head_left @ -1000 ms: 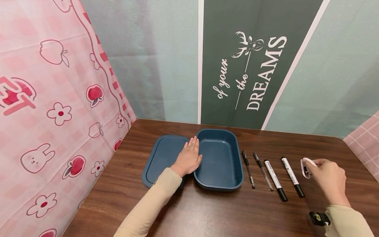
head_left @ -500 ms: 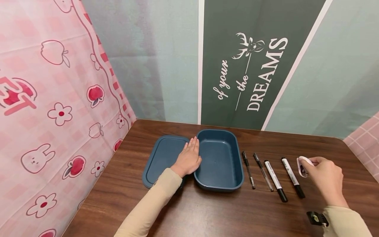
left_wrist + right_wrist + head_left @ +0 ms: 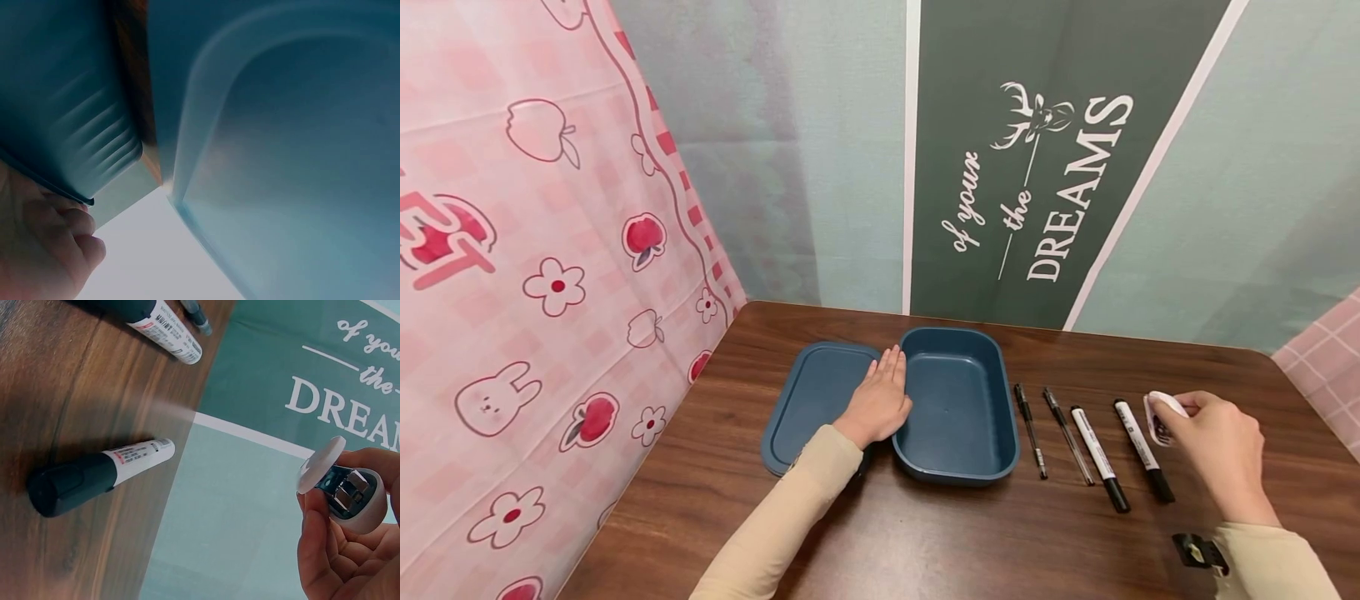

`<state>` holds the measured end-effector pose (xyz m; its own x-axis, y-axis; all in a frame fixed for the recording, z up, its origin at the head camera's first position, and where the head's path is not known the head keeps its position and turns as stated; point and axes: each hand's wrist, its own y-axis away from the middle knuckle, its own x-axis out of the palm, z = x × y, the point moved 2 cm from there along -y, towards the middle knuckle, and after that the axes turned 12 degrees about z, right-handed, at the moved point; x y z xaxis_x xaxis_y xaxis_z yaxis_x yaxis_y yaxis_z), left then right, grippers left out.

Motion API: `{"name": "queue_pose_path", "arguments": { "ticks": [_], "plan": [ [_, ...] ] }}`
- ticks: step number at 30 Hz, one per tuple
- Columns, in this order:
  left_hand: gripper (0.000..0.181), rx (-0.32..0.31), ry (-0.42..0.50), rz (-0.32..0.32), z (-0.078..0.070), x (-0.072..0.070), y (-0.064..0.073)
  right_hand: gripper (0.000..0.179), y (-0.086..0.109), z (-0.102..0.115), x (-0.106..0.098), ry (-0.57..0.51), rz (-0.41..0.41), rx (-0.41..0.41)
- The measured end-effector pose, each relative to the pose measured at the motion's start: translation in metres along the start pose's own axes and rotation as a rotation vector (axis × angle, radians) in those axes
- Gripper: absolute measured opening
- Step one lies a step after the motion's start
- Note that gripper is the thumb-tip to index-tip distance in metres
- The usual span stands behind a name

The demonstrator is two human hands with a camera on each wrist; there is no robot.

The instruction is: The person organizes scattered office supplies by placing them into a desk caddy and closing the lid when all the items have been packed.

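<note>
In the head view my left hand (image 3: 877,398) lies with straight fingers along the left rim of a blue lidless box (image 3: 957,421). Under and beside that forearm is the box's flat blue lid (image 3: 823,392). The left wrist view shows fingertips at the rim of the ribbed box wall (image 3: 94,137), the lid (image 3: 300,156) opposite. My right hand (image 3: 1221,446) pinches a small white pencil sharpener (image 3: 350,494), its cover swung up over two metal pieces in a dark inside. It hangs above the table, just right of a black-capped white marker (image 3: 1142,450).
Left of that marker lie a second white marker (image 3: 1099,458) and two slim black-capped pens (image 3: 1030,429), roughly parallel on the brown wooden table (image 3: 917,533). Curtain-like cloth (image 3: 857,167) hangs along the table's back edge, and a pink printed cloth (image 3: 587,350) on the left.
My right hand has shifted a little to the left with the sharpener, closer to the nearest marker. The left hand stays on the box rim.
</note>
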<state>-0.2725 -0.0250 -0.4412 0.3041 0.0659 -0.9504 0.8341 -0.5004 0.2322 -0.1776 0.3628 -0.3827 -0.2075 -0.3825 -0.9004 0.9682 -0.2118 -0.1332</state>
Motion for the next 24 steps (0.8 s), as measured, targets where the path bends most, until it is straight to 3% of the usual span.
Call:
{"name": "queue_pose_path", "arguments": {
  "ticks": [24],
  "plan": [
    [0.063,0.011,-0.002,-0.016,0.001,0.002,-0.001,0.040,-0.006,0.033,0.011,-0.025,0.013,-0.053]
  ]
}}
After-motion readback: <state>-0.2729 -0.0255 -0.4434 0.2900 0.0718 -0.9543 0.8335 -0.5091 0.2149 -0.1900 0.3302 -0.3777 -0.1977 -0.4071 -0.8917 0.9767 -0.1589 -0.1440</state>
